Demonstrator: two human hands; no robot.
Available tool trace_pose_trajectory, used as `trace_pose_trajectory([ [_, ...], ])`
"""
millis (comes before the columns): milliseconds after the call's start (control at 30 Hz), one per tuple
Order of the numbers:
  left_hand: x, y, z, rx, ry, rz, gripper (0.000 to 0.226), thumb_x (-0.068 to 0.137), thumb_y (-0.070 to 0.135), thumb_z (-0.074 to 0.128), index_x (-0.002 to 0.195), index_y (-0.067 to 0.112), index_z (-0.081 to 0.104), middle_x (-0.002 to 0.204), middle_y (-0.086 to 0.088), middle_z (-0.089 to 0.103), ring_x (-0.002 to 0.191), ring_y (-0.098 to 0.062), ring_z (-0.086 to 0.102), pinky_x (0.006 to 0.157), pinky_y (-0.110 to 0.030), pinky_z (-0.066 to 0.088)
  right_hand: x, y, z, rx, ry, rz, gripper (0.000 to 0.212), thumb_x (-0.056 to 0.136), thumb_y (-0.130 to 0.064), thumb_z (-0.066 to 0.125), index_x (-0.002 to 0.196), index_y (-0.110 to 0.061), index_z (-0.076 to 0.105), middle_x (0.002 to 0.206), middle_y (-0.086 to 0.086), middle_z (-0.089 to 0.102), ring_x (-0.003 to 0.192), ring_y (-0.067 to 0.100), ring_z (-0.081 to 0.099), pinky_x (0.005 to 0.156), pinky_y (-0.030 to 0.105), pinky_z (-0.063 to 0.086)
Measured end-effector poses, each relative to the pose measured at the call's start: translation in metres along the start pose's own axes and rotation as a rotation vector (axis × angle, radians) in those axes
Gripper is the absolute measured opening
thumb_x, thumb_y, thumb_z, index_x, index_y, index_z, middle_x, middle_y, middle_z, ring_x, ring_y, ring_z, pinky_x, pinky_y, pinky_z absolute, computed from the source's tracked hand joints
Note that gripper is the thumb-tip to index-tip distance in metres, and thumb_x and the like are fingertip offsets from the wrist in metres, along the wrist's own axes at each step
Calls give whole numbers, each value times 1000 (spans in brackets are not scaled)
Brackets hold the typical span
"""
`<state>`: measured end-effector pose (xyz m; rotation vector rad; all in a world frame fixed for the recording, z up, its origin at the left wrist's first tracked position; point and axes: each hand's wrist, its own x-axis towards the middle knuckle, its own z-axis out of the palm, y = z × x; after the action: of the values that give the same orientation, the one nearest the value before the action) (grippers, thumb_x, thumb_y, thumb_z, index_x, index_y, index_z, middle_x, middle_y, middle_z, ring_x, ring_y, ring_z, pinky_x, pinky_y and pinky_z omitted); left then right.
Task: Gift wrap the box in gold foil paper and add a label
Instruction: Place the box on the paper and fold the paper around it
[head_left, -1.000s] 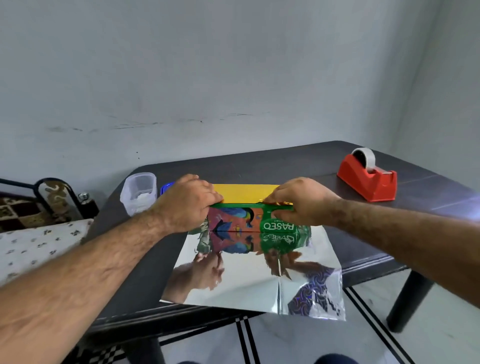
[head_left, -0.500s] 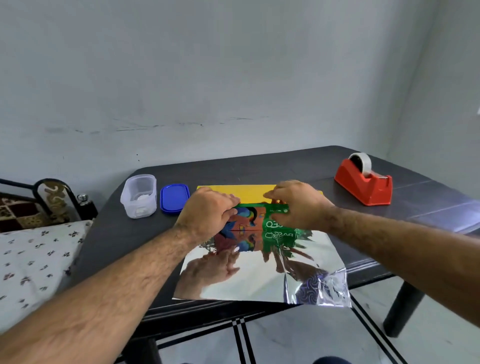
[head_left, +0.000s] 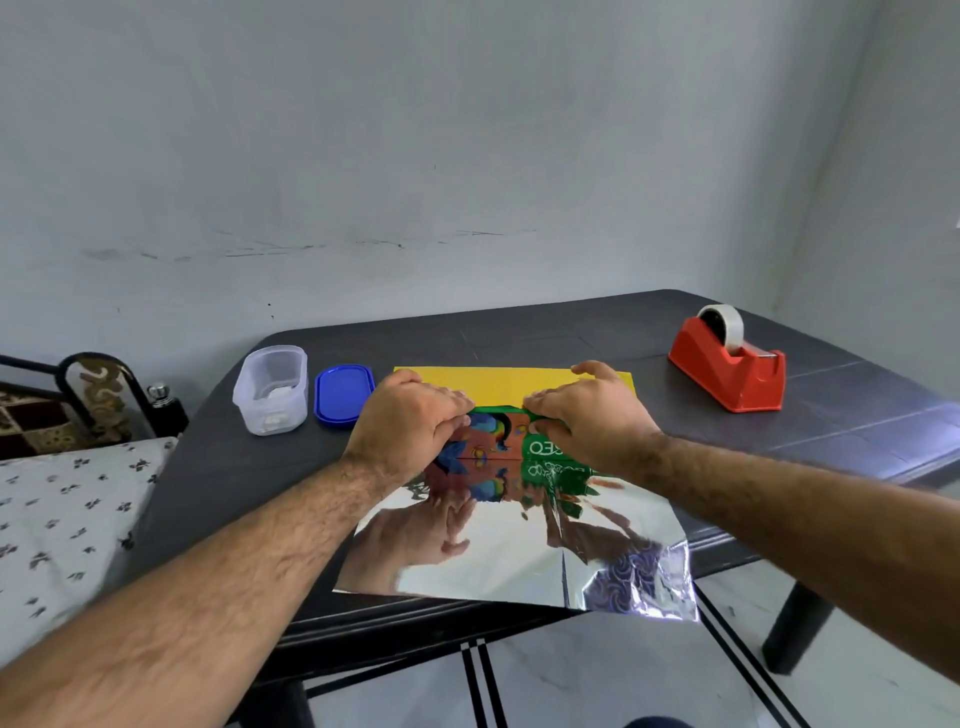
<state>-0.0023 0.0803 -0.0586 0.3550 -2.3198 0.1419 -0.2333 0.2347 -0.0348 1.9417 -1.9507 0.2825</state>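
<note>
Under both hands lies the box (head_left: 498, 439): left hand (head_left: 410, 421) and right hand (head_left: 587, 415) press foil paper (head_left: 509, 382) onto it, fingers nearly straight.

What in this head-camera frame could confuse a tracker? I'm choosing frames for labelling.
Head view: the foil sheet mirrors the left hand, right hand and box, doubling them; its near right corner glints and crinkles; wide-angle distortion bows the table edge and stretches the forearms; the focus is otherwise sharp.
</note>
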Motion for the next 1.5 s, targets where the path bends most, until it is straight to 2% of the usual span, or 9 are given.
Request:
trace_pose_trajectory([
  [133,6,6,-4,22,-28,-68,50,84,30,86,130,16,72,117,1,77,107,-21,71,96,-45,54,0,3,1,-11,9,5,33,104,-43,60,134,-33,71,128,-14,75,117,13,70,123,41,24],
  [200,11,9,-4,32,-98,-85,73,87,39,79,151,17,53,141,1,61,126,-20,57,107,-42,48,1,4,1,-7,16,4,32,103,-42,63,132,-32,73,125,-13,76,116,14,71,122,41,26],
  [300,21,11,1,15,-223,-2,68,98,44,68,157,20,47,164,4,43,148,-16,42,123,-38,30,1,4,4,-29,18,-3,30,104,-43,62,130,-32,73,122,-14,77,114,13,71,120,41,28],
  [633,24,22,22,74,-171,13,44,106,29,58,149,19,58,150,2,60,141,-11,53,127,-37,27,2,7,4,-13,42,92,32,104,-42,62,134,-34,71,122,-12,77,116,17,68,122,38,27],
  [900,18,35,27,103,-143,-57,40,103,22,60,142,18,65,144,2,66,135,-14,59,124,-39,33,3,2,9,35,158,36,21,90,-42,74,106,-29,80,103,-13,79,99,17,72,106,40,45],
  [1133,18,47,35,74,-65,-94,30,93,23,75,122,18,77,119,3,78,115,-18,71,103,-39,52,-3,-1,14,-27,293,1,9,83,-36,86,88,-29,83,85,-11,79,85,19,75,93,44,53],
  [1334,11,42,48,29,67,-99,27,97,23,64,119,16,78,116,1,78,110,-22,72,97,-40,53,6,11,0,121,213,-1,33,88,-56,74,99,-27,84,93,-8,81,89,16,75,94,37,50],
  [1434,9,43,51,27,95,-83,27,99,24,64,120,16,78,117,0,78,110,-23,71,98,-41,52,6,33,-21,360,318,274,37,90,-60,74,104,-27,84,104,-11,81,92,7,73,90,28,55],
  [1500,7,42,51,23,100,-85,27,99,24,64,120,16,78,118,0,78,111,-23,71,100,-41,52,8,67,-26,433,390,542,36,93,-55,71,111,-25,82,112,-6,80,104,14,72,94,31,56],
])
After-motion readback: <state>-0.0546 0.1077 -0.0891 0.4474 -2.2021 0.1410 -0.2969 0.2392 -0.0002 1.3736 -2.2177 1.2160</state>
